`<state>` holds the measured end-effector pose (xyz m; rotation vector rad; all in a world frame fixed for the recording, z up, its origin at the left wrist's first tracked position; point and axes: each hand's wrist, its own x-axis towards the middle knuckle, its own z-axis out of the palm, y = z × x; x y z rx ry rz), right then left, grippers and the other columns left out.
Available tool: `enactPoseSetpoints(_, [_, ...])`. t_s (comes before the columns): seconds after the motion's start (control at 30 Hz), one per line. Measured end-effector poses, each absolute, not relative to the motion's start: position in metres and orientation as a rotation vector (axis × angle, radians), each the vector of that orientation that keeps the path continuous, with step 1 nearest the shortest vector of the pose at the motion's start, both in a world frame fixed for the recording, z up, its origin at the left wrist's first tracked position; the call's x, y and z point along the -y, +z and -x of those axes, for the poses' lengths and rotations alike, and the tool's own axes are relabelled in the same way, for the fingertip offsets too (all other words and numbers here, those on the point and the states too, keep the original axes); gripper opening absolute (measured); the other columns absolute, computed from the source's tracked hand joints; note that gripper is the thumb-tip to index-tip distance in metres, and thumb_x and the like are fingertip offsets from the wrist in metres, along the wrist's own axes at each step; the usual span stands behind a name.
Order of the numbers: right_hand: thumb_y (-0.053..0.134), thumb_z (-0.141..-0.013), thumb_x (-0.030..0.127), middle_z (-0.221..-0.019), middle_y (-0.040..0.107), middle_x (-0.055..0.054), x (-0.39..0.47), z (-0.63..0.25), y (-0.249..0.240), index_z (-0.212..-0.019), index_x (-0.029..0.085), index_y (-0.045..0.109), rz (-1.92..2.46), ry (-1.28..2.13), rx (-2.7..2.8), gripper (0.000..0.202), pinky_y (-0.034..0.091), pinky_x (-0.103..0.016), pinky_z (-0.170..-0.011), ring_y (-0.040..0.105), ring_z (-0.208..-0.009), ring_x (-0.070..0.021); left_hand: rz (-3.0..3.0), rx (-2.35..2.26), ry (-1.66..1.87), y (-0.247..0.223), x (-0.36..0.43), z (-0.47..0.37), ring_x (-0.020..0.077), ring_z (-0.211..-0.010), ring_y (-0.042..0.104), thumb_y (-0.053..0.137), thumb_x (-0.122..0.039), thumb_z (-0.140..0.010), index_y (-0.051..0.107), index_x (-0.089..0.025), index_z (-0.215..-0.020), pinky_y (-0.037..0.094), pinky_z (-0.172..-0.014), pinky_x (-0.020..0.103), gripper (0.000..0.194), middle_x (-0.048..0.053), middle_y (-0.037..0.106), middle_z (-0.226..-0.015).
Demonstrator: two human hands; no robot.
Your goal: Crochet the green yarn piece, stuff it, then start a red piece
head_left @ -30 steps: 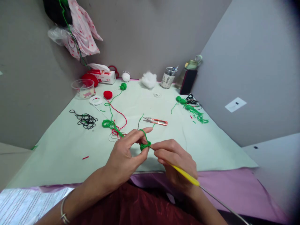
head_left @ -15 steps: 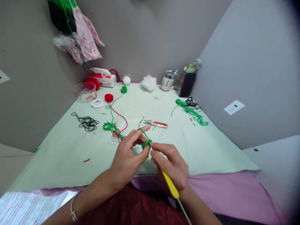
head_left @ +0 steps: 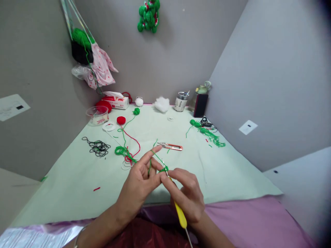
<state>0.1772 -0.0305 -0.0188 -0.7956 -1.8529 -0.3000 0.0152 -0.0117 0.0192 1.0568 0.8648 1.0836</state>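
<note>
My left hand [head_left: 141, 177] pinches a small green crochet piece [head_left: 163, 169] between thumb and fingers. A strand of green yarn [head_left: 158, 157] runs from the piece over its raised index finger. In my right hand [head_left: 187, 193] is a crochet hook [head_left: 180, 213] with a yellow handle, its metal tip standing up at the green piece. The fingertips of both hands nearly meet there. Just beyond them lie thread snips [head_left: 172, 146] with orange handles. To the left of my left hand is a tangle of green yarn [head_left: 121, 150] with red and white strands.
Black cord [head_left: 98, 148] lies at left, near a clear plastic tub [head_left: 97, 116]. Along the back stand a tissue box [head_left: 117, 101], white stuffing [head_left: 161, 104], a pen tin [head_left: 181, 102] and a phone [head_left: 201, 105]. Green yarn pieces [head_left: 209, 134] lie at right.
The view has tipped upward, showing green crocheted items on the wall. The hook has turned more upright and its tip now shows above the green piece. Both hands keep their holds.
</note>
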Motion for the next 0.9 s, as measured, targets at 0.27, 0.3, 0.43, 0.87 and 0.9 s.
enactPoseSetpoints(0.27, [0.052, -0.097, 0.010, -0.088, 0.074, -0.007, 0.029, -0.180, 0.004, -0.108, 0.022, 0.074, 0.712, 0.412, 1.526, 0.027, 0.059, -0.035, -0.070, 0.071, -0.081, -0.0200, -0.930, -0.673, 0.905, 0.029, 0.004, -0.005, 0.0018, -0.052, 0.026, 0.083, -0.032, -0.077, 0.060, -0.028, -0.139, 0.015, -0.042, 0.019, 0.066, -0.003, 0.050, -0.088])
enactPoseSetpoints(0.3, [0.052, -0.098, 0.011, -0.085, 0.073, -0.006, 0.029, -0.181, 0.007, -0.103, 0.022, 0.074, 0.718, 0.500, 1.465, 0.025, 0.058, -0.034, -0.068, 0.070, -0.077, -0.0191, -0.967, -0.664, 0.906, 0.029, 0.003, -0.004, 0.0015, -0.052, 0.028, 0.083, -0.031, -0.078, 0.061, -0.028, -0.138, 0.015, -0.042, 0.019, 0.064, -0.002, 0.051, -0.090])
enactPoseSetpoints(0.43, [0.056, -0.098, 0.018, -0.081, 0.071, -0.005, 0.028, -0.184, 0.012, -0.095, 0.020, 0.075, 0.681, 0.767, 1.282, 0.020, 0.056, -0.030, -0.060, 0.065, -0.065, -0.0154, -1.103, -0.635, 0.878, 0.029, -0.001, 0.000, 0.0009, -0.052, 0.031, 0.079, -0.032, -0.082, 0.061, -0.031, -0.138, 0.019, -0.045, 0.020, 0.059, -0.001, 0.053, -0.094])
enactPoseSetpoints(0.87, [0.058, -0.098, 0.017, -0.087, 0.073, -0.005, 0.037, -0.189, 0.018, -0.099, 0.022, 0.078, 0.698, 0.794, 1.339, 0.021, 0.051, -0.029, -0.061, 0.063, -0.068, -0.0139, -1.547, -0.839, 0.917, 0.041, 0.010, 0.006, 0.0078, -0.057, 0.030, 0.063, -0.031, -0.093, 0.052, -0.026, -0.145, 0.028, -0.056, 0.025, 0.054, -0.003, 0.054, -0.087])
enactPoseSetpoints(0.9, [0.058, -0.099, 0.017, -0.087, 0.073, -0.005, 0.038, -0.189, 0.019, -0.100, 0.022, 0.078, 0.691, 0.795, 1.340, 0.021, 0.051, -0.029, -0.061, 0.063, -0.067, -0.0138, -1.555, -0.834, 0.900, 0.042, 0.011, 0.006, 0.0079, -0.057, 0.030, 0.063, -0.031, -0.093, 0.053, -0.027, -0.145, 0.028, -0.056, 0.026, 0.053, -0.003, 0.054, -0.087])
